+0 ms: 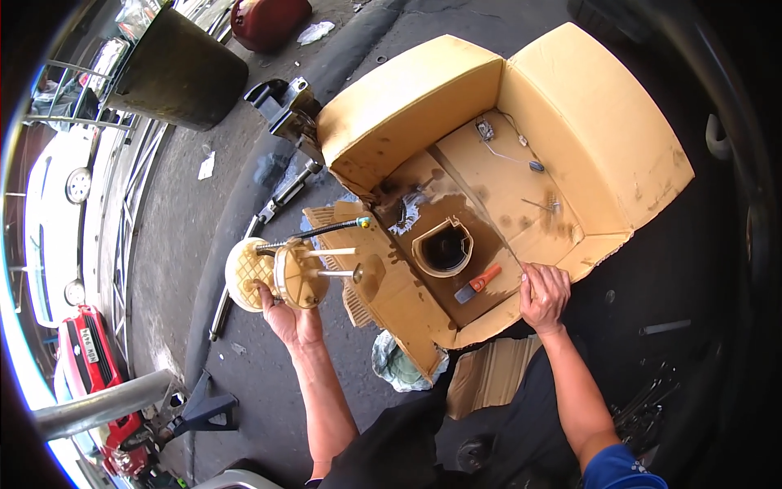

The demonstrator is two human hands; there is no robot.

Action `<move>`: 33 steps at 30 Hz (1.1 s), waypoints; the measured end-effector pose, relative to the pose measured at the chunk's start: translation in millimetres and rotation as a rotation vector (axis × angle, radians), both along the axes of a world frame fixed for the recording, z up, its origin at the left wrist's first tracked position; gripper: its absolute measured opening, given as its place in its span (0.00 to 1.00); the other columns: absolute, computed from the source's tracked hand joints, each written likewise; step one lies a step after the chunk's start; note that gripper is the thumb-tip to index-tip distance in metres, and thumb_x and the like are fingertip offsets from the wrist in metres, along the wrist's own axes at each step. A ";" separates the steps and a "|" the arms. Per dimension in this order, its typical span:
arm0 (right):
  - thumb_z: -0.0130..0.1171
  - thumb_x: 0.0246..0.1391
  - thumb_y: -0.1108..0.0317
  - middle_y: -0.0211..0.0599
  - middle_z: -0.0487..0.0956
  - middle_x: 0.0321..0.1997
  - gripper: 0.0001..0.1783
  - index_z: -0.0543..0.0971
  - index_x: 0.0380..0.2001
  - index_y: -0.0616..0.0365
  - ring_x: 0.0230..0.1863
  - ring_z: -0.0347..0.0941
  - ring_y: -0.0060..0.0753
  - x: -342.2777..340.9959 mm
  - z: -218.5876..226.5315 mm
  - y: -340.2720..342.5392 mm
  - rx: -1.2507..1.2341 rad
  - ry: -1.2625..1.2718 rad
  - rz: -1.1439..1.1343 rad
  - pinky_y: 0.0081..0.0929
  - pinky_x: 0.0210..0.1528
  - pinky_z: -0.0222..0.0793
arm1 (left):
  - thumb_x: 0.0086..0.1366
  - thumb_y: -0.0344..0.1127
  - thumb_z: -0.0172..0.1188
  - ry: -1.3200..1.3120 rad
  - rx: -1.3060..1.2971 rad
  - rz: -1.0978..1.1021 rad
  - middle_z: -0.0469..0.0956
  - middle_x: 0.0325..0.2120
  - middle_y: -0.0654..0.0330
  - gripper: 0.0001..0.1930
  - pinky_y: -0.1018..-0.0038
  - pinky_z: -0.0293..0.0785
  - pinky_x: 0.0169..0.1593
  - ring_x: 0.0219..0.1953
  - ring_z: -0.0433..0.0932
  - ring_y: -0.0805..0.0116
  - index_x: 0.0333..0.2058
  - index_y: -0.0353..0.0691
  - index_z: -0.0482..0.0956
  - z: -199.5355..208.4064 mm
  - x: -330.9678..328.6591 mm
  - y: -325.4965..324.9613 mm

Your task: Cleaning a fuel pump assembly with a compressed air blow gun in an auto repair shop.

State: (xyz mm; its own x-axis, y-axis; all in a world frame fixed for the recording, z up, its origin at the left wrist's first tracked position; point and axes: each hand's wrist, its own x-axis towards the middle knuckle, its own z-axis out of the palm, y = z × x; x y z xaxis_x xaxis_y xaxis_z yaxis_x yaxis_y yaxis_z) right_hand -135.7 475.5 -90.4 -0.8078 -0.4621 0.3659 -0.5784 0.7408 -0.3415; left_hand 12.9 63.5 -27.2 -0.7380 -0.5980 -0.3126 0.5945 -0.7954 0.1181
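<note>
My left hand (pixel 295 323) grips a fuel pump module (pixel 293 275), a cream plastic unit with a round flange, metal rods and a black corrugated hose. It is held beside the left edge of an open cardboard box (pixel 607 130). My right hand (pixel 544 298) is closed over the near rim of that box. Inside the box, a cream plastic cup (pixel 419 259) holds dark liquid on the wet, stained bottom. Close to the cup lies an orange-handled scraper (pixel 484 279). Toward the far side rests a small part with a thin wire (pixel 486 130) and a dark float (pixel 535 166).
A bench vise (pixel 285 114) and a long metal bar (pixel 265 216) are left of the box. Farther off stand a black bucket (pixel 179 73) and a red container (pixel 269 20). A crumpled plastic bag (pixel 401 365) and torn cardboard (pixel 489 376) lie near me. A blue jack stand (pixel 208 407) is at lower left.
</note>
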 end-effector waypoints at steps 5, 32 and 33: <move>0.58 0.57 0.70 0.35 0.84 0.40 0.11 0.84 0.43 0.58 0.42 0.79 0.39 1.0 -0.1 -2.6 -0.022 0.000 0.013 0.36 0.47 0.68 | 0.77 0.51 0.47 0.047 -0.041 -0.011 0.71 0.64 0.51 0.27 0.40 0.58 0.71 0.68 0.66 0.46 0.67 0.44 0.66 -1.4 2.6 1.4; 0.56 0.60 0.71 0.37 0.83 0.39 0.12 0.83 0.43 0.59 0.42 0.78 0.42 4.7 0.4 -6.1 -0.009 0.010 0.021 0.39 0.47 0.67 | 0.70 0.55 0.60 -0.096 -0.379 0.070 0.77 0.45 0.53 0.27 0.51 0.68 0.66 0.50 0.75 0.54 0.52 0.35 0.76 26.9 -15.8 28.8; 0.55 0.60 0.71 0.37 0.83 0.39 0.12 0.83 0.43 0.59 0.42 0.78 0.42 4.8 0.1 -5.1 0.001 0.008 0.018 0.39 0.47 0.67 | 0.70 0.55 0.60 -0.120 -0.408 0.073 0.77 0.46 0.53 0.27 0.50 0.68 0.66 0.50 0.75 0.54 0.53 0.36 0.76 26.2 -16.0 30.0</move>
State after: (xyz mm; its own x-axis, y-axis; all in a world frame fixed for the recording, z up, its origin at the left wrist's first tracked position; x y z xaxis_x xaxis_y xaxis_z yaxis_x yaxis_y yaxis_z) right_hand -130.9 470.4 -90.3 -0.7961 -0.4773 0.3720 -0.5948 0.7305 -0.3355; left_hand -3.1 93.5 -1.0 -0.6618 -0.7399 -0.1208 0.6103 -0.6253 0.4863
